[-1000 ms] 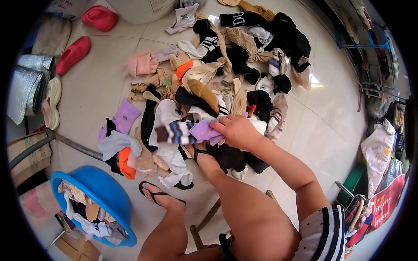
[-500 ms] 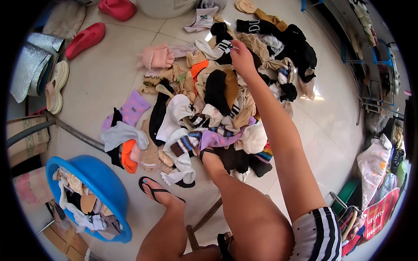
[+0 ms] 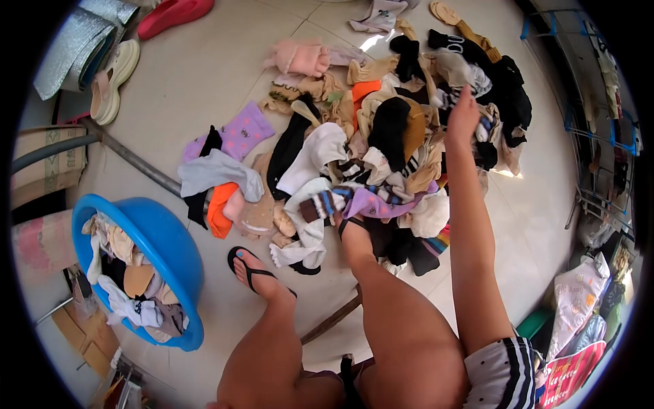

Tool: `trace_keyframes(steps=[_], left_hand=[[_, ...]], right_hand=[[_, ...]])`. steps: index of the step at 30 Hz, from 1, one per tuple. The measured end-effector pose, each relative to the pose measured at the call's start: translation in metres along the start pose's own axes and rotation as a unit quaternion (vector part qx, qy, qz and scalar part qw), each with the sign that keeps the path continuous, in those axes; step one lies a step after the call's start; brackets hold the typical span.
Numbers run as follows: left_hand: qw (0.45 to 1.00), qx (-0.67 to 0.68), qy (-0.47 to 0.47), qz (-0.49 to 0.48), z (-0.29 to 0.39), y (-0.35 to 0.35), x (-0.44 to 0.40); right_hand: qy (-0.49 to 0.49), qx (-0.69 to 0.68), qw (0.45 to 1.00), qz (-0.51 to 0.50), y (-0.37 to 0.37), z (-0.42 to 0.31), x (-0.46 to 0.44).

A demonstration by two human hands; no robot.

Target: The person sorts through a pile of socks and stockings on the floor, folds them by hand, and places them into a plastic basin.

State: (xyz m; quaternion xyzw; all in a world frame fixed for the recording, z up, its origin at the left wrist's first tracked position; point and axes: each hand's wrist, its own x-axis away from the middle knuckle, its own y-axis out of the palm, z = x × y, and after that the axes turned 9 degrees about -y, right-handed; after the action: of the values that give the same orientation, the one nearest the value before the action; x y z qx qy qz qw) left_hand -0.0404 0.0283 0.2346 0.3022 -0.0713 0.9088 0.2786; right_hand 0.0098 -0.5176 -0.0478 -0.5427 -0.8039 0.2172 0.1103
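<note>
A large heap of mixed socks (image 3: 320, 153) is spread on the tiled floor in front of my feet. My right hand (image 3: 463, 117) reaches over its right side, fingers closed at a black-and-white striped sock (image 3: 447, 97); the fingers partly hide the grip. Just beyond lies a pale grey-white sock (image 3: 455, 68). Black socks (image 3: 511, 92) are bunched to the right of the hand. Near the heap's middle are a black sock (image 3: 390, 133) and a white sock (image 3: 317, 155). My left hand is out of view.
A blue basin (image 3: 194, 273) holding more socks stands at the left, tilted towards me. A metal bar (image 3: 139, 158) runs behind it. Pale shoes (image 3: 112, 85) and a pink-red shoe (image 3: 174, 17) lie at the upper left. A wire rack (image 3: 599, 129) and bags (image 3: 575, 300) line the right.
My right hand has moved rightward over the heap, with the striped sock still at its fingers. The view has shifted, so the heap appears further right and higher.
</note>
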Motion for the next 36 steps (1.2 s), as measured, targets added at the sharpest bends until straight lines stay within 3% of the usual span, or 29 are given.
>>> trace_keyframes(steps=[1,3,4,5,6,7,8,9,10,11,13,14,15,16,17,18,19,20,21,22,23,25,26,29,30,31,33,34,36], left_hand=[[1.000,0.022,0.002,-0.001,0.006,-0.001,-0.008],[0.999,0.001,-0.036,0.003,0.002,0.001,-0.052],[0.998,-0.028,-0.062,-0.003,-0.006,0.003,-0.083],[0.990,-0.084,-0.110,-0.024,-0.022,0.007,-0.125],[0.983,-0.127,-0.056,-0.122,-0.047,0.012,-0.160],[0.973,-0.042,-0.091,-0.207,-0.067,0.024,-0.181],[0.965,0.051,-0.111,-0.232,-0.088,0.036,-0.195],[0.949,0.144,-0.129,-0.250,-0.104,0.048,-0.202],[0.934,0.198,-0.225,-0.192,-0.110,0.057,-0.208],[0.906,0.246,-0.317,-0.136,-0.114,0.063,-0.217],[0.849,0.401,-0.330,-0.092,-0.130,0.064,-0.231],[0.850,0.415,-0.320,-0.055,-0.133,0.057,-0.232],[0.847,0.432,-0.309,-0.017,-0.136,0.048,-0.231],[0.847,0.420,-0.322,0.044,-0.140,0.034,-0.229],[0.831,0.485,-0.271,-0.033,-0.142,0.017,-0.229],[0.825,0.508,-0.237,-0.073,-0.145,0.008,-0.226],[0.818,0.526,-0.204,-0.114,-0.136,0.004,-0.224],[0.816,0.528,-0.204,-0.114,-0.127,0.006,-0.222],[0.856,0.461,-0.212,-0.093,-0.116,0.010,-0.219],[0.891,0.390,-0.222,-0.072,-0.113,0.012,-0.216],[0.890,0.390,-0.225,-0.073,-0.114,0.011,-0.212],[0.901,0.342,-0.237,-0.122,-0.119,0.008,-0.205],[0.901,0.346,-0.235,-0.118,-0.123,0.007,-0.203],[0.795,0.540,-0.199,-0.190,-0.133,0.002,-0.198],[0.779,0.556,-0.232,-0.175,-0.132,-0.003,-0.198],[0.781,0.545,-0.273,-0.139,-0.119,-0.005,-0.199],[0.788,0.547,-0.251,-0.129,-0.116,-0.004,-0.201],[0.799,0.541,-0.201,-0.170,-0.111,0.001,-0.203],[0.838,0.475,-0.223,-0.150,-0.116,0.000,-0.203]], right_hand=[[-0.018,-0.137,0.989,0.048,-0.010,-0.021,0.025],[0.028,-0.201,0.977,-0.072,-0.024,-0.056,0.083],[0.048,-0.165,0.967,-0.190,-0.032,-0.068,0.114],[0.064,-0.173,0.954,-0.235,-0.026,-0.088,0.155],[0.071,-0.169,0.913,-0.364,-0.026,-0.091,0.183],[0.092,-0.197,0.859,-0.463,-0.022,-0.098,0.211],[-0.011,-0.138,0.831,-0.539,-0.017,-0.097,0.236],[-0.210,-0.045,0.742,-0.635,-0.009,-0.093,0.246],[-0.248,-0.027,0.655,-0.714,-0.006,-0.100,0.249],[-0.175,-0.119,0.653,-0.727,0.000,-0.099,0.258],[-0.230,0.028,0.606,-0.761,0.007,-0.110,0.246],[-0.291,-0.057,0.650,-0.700,0.015,-0.101,0.241],[-0.286,-0.072,0.664,-0.687,0.024,-0.094,0.228],[-0.266,-0.027,0.754,-0.601,0.028,-0.081,0.222],[-0.288,0.088,0.847,-0.439,0.033,-0.074,0.217],[-0.323,0.186,0.859,-0.351,0.037,-0.062,0.205],[-0.347,0.260,0.841,-0.324,0.037,-0.038,0.194],[-0.311,0.273,0.849,-0.327,0.037,-0.028,0.188],[-0.312,0.274,0.848,-0.329,0.034,-0.020,0.183],[-0.282,0.249,0.857,-0.351,0.032,-0.021,0.181],[-0.250,0.224,0.865,-0.372,0.030,-0.022,0.182],[-0.069,0.070,0.935,-0.340,0.024,-0.043,0.181],[-0.053,-0.048,0.942,-0.328,0.020,-0.049,0.178],[0.033,-0.287,0.916,-0.278,0.003,-0.085,0.175],[0.042,-0.356,0.892,-0.274,0.003,-0.100,0.177],[0.045,-0.363,0.888,-0.277,0.001,-0.112,0.179],[0.081,-0.391,0.871,-0.285,0.004,-0.118,0.178],[0.068,-0.349,0.885,-0.302,0.008,-0.118,0.174],[0.073,-0.280,0.923,-0.255,0.022,-0.115,0.158]])
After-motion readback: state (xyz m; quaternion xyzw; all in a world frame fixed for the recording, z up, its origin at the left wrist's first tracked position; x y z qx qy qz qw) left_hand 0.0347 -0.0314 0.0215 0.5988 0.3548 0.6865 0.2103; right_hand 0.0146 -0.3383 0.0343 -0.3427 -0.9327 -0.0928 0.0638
